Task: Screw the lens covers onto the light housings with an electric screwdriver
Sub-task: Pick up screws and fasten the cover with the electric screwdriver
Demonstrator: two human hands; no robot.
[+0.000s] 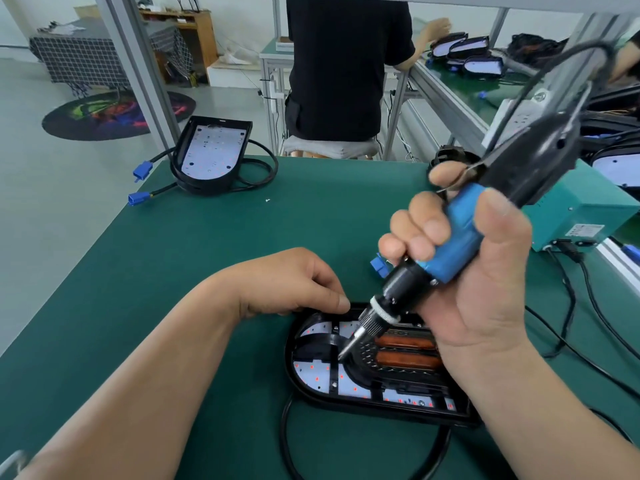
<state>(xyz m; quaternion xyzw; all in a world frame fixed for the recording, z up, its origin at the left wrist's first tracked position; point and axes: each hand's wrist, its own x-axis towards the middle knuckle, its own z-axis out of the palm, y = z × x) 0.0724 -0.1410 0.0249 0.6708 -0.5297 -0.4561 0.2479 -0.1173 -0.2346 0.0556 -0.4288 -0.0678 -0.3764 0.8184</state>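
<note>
Our right hand [485,271] grips the screwdriver [453,244], its bit down inside the housing [291,355], and covers the housing's right side. Our left hand [294,282] rests at the housing's far rim, fingers curled; whether they hold anything we cannot tell. Beyond the housing on the left lies a second housing [211,154]; on the right stands a green box [585,209].

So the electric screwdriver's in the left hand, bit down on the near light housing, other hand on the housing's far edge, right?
No. The head view shows the electric screwdriver in the right hand, bit down on the near light housing; the left hand is on its far edge.
</note>
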